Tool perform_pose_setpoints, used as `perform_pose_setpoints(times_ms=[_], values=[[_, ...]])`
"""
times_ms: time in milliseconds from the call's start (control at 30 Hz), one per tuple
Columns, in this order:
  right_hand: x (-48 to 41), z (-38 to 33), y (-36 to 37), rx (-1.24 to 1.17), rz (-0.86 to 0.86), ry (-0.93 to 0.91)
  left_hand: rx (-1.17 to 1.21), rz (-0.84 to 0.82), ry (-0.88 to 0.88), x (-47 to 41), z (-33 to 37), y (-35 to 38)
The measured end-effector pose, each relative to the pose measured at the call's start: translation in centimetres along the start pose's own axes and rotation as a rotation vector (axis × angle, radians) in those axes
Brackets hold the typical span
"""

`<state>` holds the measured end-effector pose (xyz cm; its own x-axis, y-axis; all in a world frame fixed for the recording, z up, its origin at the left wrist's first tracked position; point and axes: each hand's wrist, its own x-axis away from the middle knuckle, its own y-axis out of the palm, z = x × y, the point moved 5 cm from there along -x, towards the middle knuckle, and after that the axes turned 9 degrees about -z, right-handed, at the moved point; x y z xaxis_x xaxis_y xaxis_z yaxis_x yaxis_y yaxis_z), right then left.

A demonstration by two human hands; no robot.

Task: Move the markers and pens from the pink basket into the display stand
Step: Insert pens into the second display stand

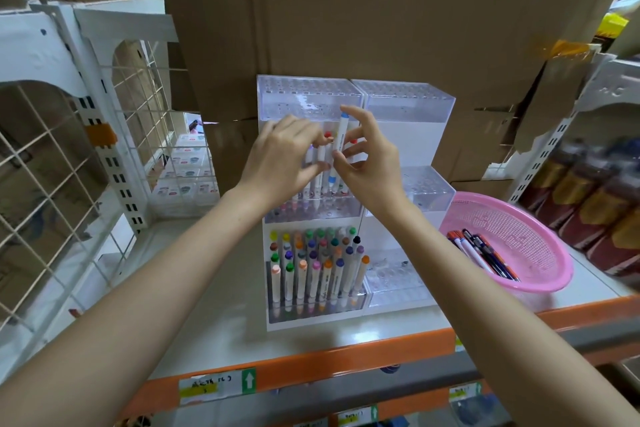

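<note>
Mid-insertion at middle tier of display stand (408, 135). Pinches blue-capped marker (341, 135) upright in fingers of right hand (367, 163), just above seated markers (320, 159). Rests left hand (280, 152) against those markers; cannot tell whether grasping one. Leaves several pens (485, 253) lying in pink basket (540, 274), right of stand. Calls next for aligning tip over free hole, then pressing straight down

Stationery shop shelving: cardboard cartons (381, 28) rise behind the fingers (362, 121), with a clear acrylic display stand (311, 97) of colour-capped markers (313, 263) beneath them. Stock labels (218, 386) line the orange shelf edge (329, 359) below; white wire-grid racks (52, 184) stand to the left, packaged goods (588, 204) to the right.
</note>
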<state>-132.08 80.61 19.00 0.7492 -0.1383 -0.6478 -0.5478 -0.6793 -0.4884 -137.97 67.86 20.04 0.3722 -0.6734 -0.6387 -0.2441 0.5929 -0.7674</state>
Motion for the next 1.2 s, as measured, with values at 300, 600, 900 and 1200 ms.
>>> perform_pose_setpoints(times_ms=[300, 600, 900, 1200], values=[[0.1, 0.4, 0.4, 0.01, -0.025, 0.026, -0.037, 0.019, 0.029, 1.0, 0.2, 0.0], [1.1, 1.0, 1.2, 0.105, -0.105, 0.03, -0.072, -0.011, 0.068, 2.5, -0.4, 0.3], [1.3, 1.6, 1.2, 0.154, -0.136, 0.0, -0.058, -0.004, 0.05, 2.5, -0.4, 0.4], [0.2, 0.6, 0.0, 0.336, 0.025, -0.175, -0.033, -0.006, 0.023, 2.6, -0.4, 0.9]])
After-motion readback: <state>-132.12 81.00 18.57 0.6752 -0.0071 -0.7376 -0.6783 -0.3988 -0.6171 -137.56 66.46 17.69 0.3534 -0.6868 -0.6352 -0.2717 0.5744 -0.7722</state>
